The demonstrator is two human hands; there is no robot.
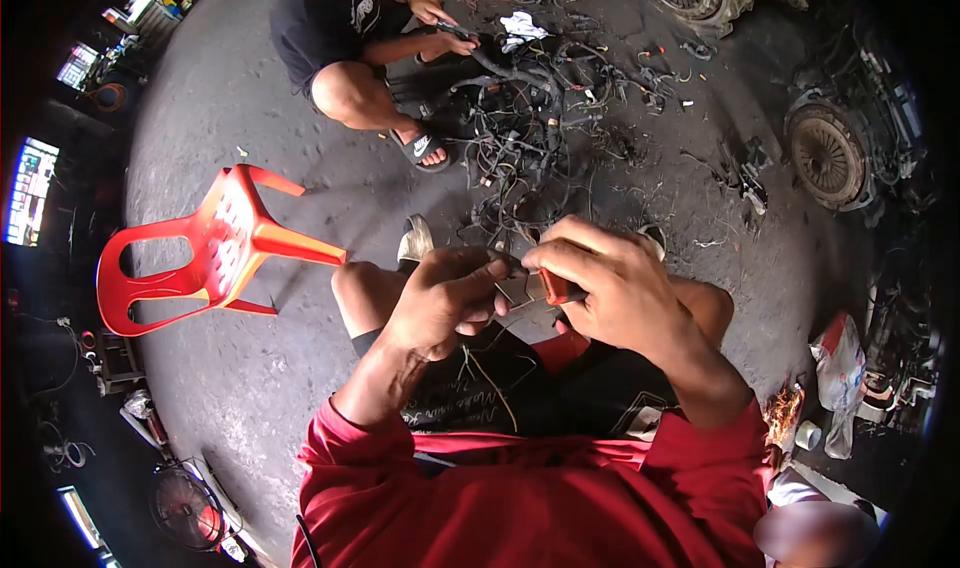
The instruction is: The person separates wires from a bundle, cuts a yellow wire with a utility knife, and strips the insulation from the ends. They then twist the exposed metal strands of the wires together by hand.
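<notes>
My left hand [448, 303] is closed in a pinch on a thin wire [517, 302] above my lap. A loose light-coloured strand [490, 378] hangs below it over my dark shorts. My right hand [615, 288] is closed around a small orange-red object [553, 288], whose kind I cannot make out because the fingers cover part of it. Both hands are close together, with the wire running between them. Beyond them, a tangled wiring harness [535, 118] lies on the floor.
A red plastic chair [225, 233] lies tipped over at left. Across the harness, a co-worker [345, 43] sits holding part of it. Greasy round clutch parts [826, 155] are at right. A fan [187, 506] stands at lower left, and a plastic bag [840, 368] at right.
</notes>
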